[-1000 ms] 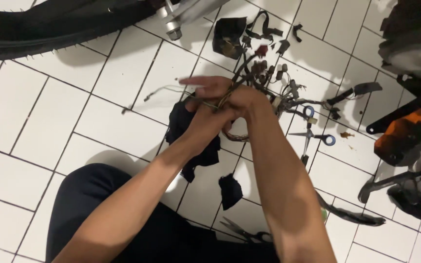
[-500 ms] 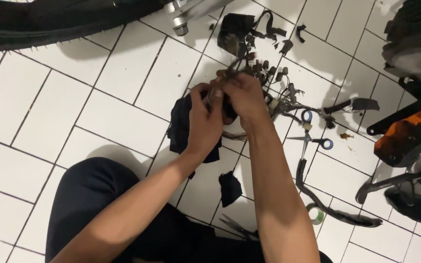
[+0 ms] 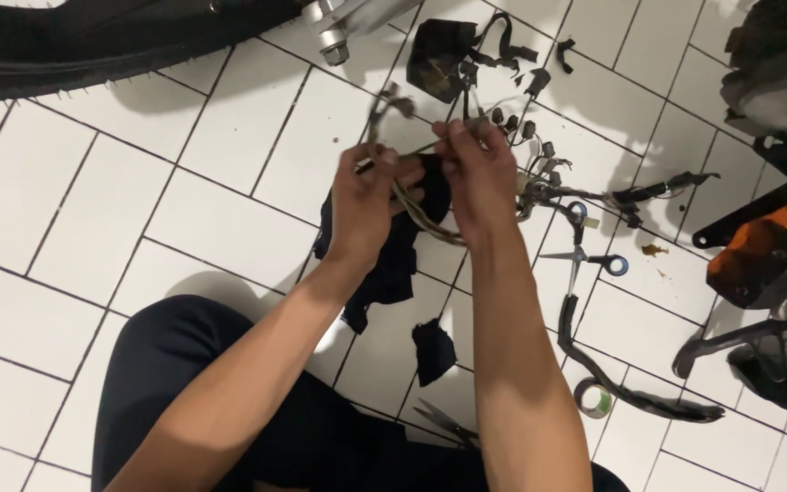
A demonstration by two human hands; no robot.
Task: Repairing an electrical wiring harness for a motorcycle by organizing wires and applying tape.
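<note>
**Both hands on a wire bundle over the white tile floor**

So the person is sitting over a white tiled floor (image 3: 93,210) with both hands up in front, working a wire bundle (image 3: 421,219) between them. The left hand (image 3: 366,196) has its fingers curled closed around the bundle near its upper end, and the right hand (image 3: 477,178) pinches it too, fingertips closed on the strands near the top. The hands are just beside each other, almost touching.

The bundle's long axis runs roughly from upper left to lower right: one end loops up and away past the left hand toward the tyre, and the rest sags down in a curve between the hands toward the right wrist. It's held up off the floor, above a black cloth (image 3: 384,264) that lies crumpled on the tiles right under the hands.

Around them: a black tyre (image 3: 93,46) across the top left, a mess of connectors and cables (image 3: 539,173) just right of the right hand, blue-handled scissors (image 3: 585,260) further right, a roll of tape (image 3: 594,398) near the right forearm, and a long black sleeve piece (image 3: 630,396) lying beside it. A small black scrap (image 3: 433,351) sits between the forearms. An orange and black machine part (image 3: 767,255) is at the right edge.
</note>
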